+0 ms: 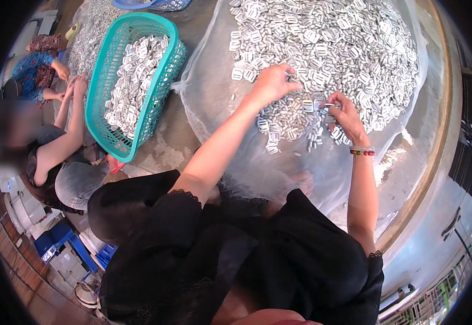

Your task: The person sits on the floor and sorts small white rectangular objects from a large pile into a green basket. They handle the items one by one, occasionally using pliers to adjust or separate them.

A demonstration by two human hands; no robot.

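Note:
A wide heap of silver slotted buckles point(355, 49) and small oblong metal pieces point(290, 116) covers the sheet in front of me. My left hand point(273, 84) hovers over the heap's near left edge, thumb and forefinger apart; nothing shows between them. To its right, my right hand point(348, 116) pinches a silver slotted buckle point(319, 104) between thumb and fingers, just above the loose pieces. A beaded bracelet circles my right wrist. Some buckles point(272, 142) lie loose at the heap's near edge.
A teal plastic basket point(92, 116) with slotted buckles stands on the floor to my left. Translucent mesh sheeting point(209, 92) spreads beneath the heap. Further left, another person point(73, 135) sits close by, with patterned blue sleeves point(27, 67) beyond. Part of a blue basket point(160, 4) shows at the top.

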